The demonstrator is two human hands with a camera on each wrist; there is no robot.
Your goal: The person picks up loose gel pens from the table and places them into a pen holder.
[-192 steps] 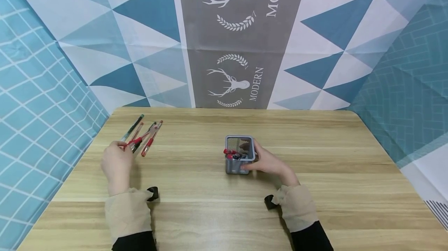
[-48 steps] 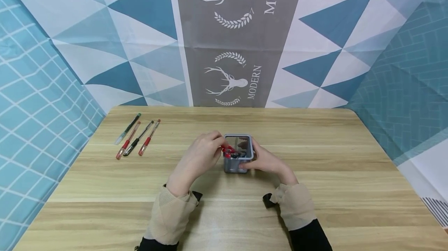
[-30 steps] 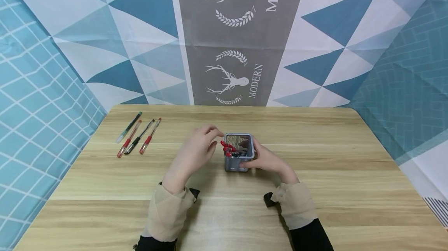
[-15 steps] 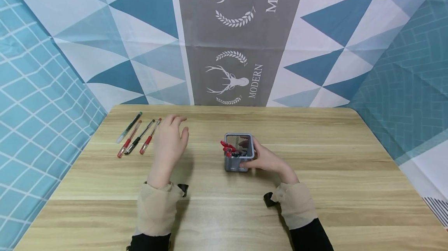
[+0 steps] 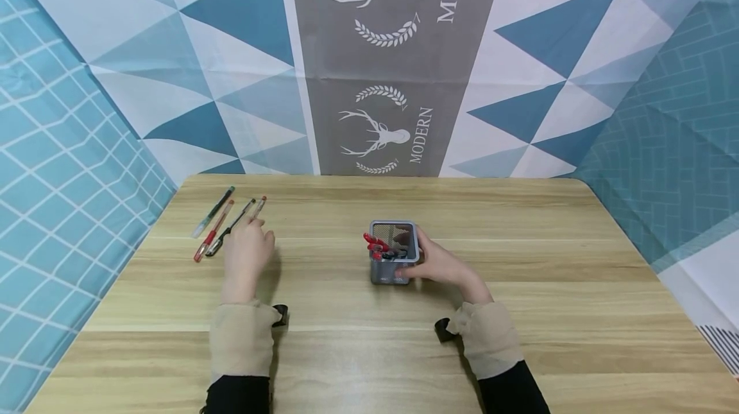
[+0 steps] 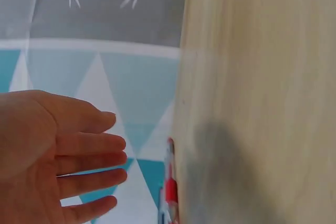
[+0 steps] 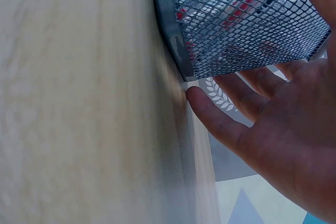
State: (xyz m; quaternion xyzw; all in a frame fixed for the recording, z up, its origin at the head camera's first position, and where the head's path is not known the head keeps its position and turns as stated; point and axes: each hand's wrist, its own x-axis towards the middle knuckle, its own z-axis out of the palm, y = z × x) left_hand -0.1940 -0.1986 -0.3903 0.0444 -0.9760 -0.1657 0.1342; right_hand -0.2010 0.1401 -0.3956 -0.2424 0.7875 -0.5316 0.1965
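My left hand (image 5: 245,253) hovers over the right end of a row of pens, fingers stretched out and holding nothing. In the left wrist view a red gel pen (image 6: 170,190) lies beyond those fingers. The hand partly covers the rightmost red pen (image 5: 260,206) and the black pen (image 5: 216,245). Further left lie another red pen (image 5: 213,234) and a green-capped pen (image 5: 213,212). My right hand (image 5: 444,266) grips the right side of a grey mesh pen holder (image 5: 388,275), which stands upright. Red pens (image 5: 376,242) and dark pens lean inside it.
The wooden table (image 5: 358,350) extends around both hands. A patterned cloth backdrop (image 5: 392,80) rises at its far edge, with blue cloth (image 5: 63,163) along the left side.
A red pen carried from the row by my left hand now rests in the holder. That hand let go and moved back left over the pens. My right hand stays at the holder.
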